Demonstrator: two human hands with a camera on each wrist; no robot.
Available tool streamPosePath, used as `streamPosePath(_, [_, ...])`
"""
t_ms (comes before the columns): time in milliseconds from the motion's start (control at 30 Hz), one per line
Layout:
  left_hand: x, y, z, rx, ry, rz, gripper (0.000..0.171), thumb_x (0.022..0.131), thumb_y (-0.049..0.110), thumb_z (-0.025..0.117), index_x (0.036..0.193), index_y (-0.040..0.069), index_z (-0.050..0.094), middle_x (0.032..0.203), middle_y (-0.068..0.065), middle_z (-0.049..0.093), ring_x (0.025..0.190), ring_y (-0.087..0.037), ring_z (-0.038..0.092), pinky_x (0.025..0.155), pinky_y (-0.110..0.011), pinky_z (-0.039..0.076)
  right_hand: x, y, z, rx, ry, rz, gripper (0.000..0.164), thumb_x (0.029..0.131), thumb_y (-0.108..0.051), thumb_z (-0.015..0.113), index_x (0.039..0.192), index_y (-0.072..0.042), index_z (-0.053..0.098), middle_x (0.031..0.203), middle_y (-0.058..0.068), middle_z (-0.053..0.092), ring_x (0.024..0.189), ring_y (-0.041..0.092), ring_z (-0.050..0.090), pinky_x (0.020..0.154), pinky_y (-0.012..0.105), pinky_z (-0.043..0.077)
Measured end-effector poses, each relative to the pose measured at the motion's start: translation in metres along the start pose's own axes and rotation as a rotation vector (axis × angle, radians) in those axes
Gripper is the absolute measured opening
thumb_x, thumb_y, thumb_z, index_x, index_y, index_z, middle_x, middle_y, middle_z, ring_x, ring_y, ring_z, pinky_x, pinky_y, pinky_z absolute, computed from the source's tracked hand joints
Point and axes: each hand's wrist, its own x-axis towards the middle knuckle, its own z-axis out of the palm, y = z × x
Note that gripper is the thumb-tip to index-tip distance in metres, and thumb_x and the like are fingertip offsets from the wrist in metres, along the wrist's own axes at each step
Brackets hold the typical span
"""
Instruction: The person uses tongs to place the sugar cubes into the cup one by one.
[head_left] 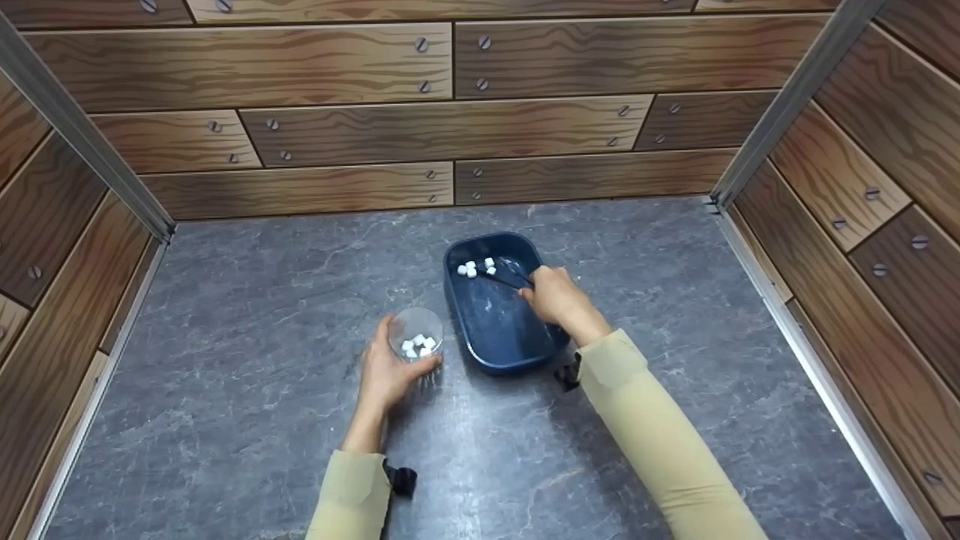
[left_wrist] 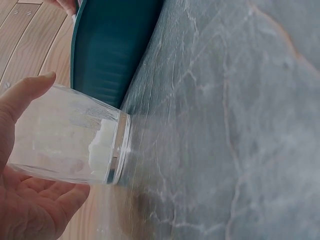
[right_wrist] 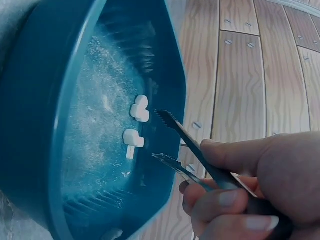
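Note:
My left hand [head_left: 390,371] curls round a clear plastic cup [left_wrist: 65,132] that stands on the grey surface, left of a blue tub. Several white cubes [head_left: 418,345], like small marshmallows, lie at the cup's bottom. With my right hand [head_left: 559,296] I grip black tongs [right_wrist: 200,160] over the tub [head_left: 499,352]. Their two toothed tips are spread apart with nothing between them. Close by the tips, several more white cubes [right_wrist: 140,109] lie in two small clusters at the tub's far end.
A grey marbled surface [head_left: 262,300] spreads under everything. Wood-print panels [head_left: 345,135] wall it at the back and both sides, with metal strips [head_left: 825,394] along the edges. White powdery smears mark the tub's floor.

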Motion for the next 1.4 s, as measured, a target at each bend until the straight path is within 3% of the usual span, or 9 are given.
streamPosePath(367, [0.0,-0.001,0.0,-0.005,-0.006,0.006,0.101,0.061,0.029,0.092,0.142,-0.003,0.042,0.133,-0.025,0.054,0.122,-0.042,0.05,0.103,-0.05,0.039,0.014,0.003,0.009,-0.074,0.009,-0.039,0.023,0.099,-0.02,0.058,0.092,-0.001,0.068,0.099,0.02,0.068,0.085,0.029,0.064,0.077,0.044,0.052])
streamPosePath(800, [0.0,-0.001,0.0,0.009,0.002,0.003,0.1,0.06,0.029,0.092,0.141,-0.002,0.043,0.133,-0.028,0.053,0.121,-0.044,0.05,0.102,-0.051,0.04,0.024,0.002,0.014,-0.116,-0.045,-0.026,0.03,0.1,-0.018,0.055,0.113,0.007,0.064,0.115,0.025,0.064,0.103,0.033,0.062,0.083,0.044,0.052])
streamPosePath(1133, [0.0,0.0,0.0,-0.013,-0.008,-0.011,0.102,0.061,0.028,0.092,0.143,-0.002,0.04,0.135,-0.03,0.05,0.123,-0.044,0.048,0.104,-0.05,0.039,0.026,0.003,0.014,-0.158,-0.009,-0.073,0.028,0.098,-0.014,0.055,0.109,0.011,0.064,0.114,0.028,0.064,0.105,0.038,0.062,0.087,0.047,0.051])
streamPosePath(1400, [0.0,0.0,0.0,-0.002,-0.008,-0.022,0.101,0.061,0.029,0.091,0.143,0.0,0.041,0.133,-0.029,0.052,0.121,-0.045,0.049,0.103,-0.052,0.039,0.027,0.001,0.015,-0.176,-0.039,-0.067,0.03,0.099,-0.014,0.054,0.112,0.011,0.063,0.117,0.029,0.062,0.109,0.04,0.061,0.088,0.048,0.051])
